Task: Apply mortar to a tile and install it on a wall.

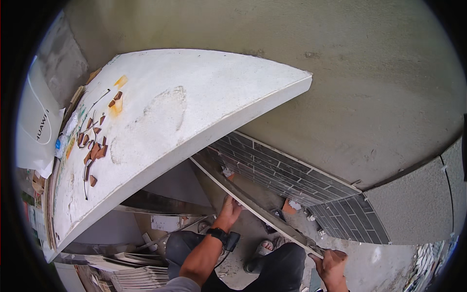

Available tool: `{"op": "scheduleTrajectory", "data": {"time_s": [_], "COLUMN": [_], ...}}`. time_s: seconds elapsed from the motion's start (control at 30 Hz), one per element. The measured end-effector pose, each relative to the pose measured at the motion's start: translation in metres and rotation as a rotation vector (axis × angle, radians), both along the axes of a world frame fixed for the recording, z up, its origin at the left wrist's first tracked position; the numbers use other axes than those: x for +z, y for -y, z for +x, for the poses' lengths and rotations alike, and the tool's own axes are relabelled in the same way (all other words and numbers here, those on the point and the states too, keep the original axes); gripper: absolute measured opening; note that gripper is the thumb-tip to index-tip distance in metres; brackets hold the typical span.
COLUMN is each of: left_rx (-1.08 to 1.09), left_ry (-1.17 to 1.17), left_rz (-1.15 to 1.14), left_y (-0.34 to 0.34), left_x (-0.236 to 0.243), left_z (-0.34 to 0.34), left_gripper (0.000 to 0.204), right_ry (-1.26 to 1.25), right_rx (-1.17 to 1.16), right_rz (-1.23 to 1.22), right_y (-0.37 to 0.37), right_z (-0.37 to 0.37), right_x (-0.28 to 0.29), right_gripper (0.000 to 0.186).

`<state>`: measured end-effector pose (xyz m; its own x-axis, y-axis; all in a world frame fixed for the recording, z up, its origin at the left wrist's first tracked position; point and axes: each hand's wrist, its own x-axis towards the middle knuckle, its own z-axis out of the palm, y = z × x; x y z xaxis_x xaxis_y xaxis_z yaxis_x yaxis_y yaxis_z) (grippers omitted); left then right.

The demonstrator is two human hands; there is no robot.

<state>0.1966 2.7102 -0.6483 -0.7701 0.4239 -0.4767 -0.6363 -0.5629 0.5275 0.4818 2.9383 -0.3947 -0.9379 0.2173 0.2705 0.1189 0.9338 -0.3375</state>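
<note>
A long, thin slab [258,214] with a pale edge and grey face runs diagonally from under the white ledge [204,92] down toward me. My left hand [230,211], with a black watch-like device on the wrist, grips its lower side near the middle, fingers closed on it. My right hand [330,265] holds the slab's near end at the lower right. Beyond the slab, a panel of dark brick-pattern tiles [340,219] lines the base of the wall. Part of the slab's far end is hidden by the ledge.
Broken brown chips [97,151] and twigs lie on the ledge. A white bag [36,124] stands at far left. Stacked tiles [138,272] lie lower left. The plastered wall [369,73] rises behind; grey textured panels [408,199] are at right. Small debris lies around my feet.
</note>
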Motion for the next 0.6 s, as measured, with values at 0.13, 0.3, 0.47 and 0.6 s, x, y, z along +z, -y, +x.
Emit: {"op": "scheduleTrajectory", "data": {"time_s": [0.13, 0.3, 0.47, 0.6], "left_rx": [0.075, 0.222, 0.336, 0.465], "left_ry": [-0.151, -0.23, -0.254, -0.192], "left_rz": [0.029, -0.001, -0.116, -0.15], "left_y": [0.006, 0.029, 0.067, 0.059], "left_x": [-0.03, -0.035, -0.013, -0.004], "left_z": [-0.079, -0.142, -0.174, -0.19], "left_gripper": [0.057, 0.067, 0.074, 0.071], "right_ry": [-0.067, -0.194, -0.292, -0.343], "right_rx": [0.117, 0.248, 0.348, 0.37], "right_rz": [0.056, 0.111, 0.072, 0.105], "right_y": [0.005, 0.014, 0.032, 0.039], "right_z": [-0.084, -0.169, -0.224, -0.251], "right_x": [-0.036, -0.06, -0.056, -0.056], "right_gripper": [0.042, 0.034, 0.043, 0.046]}}
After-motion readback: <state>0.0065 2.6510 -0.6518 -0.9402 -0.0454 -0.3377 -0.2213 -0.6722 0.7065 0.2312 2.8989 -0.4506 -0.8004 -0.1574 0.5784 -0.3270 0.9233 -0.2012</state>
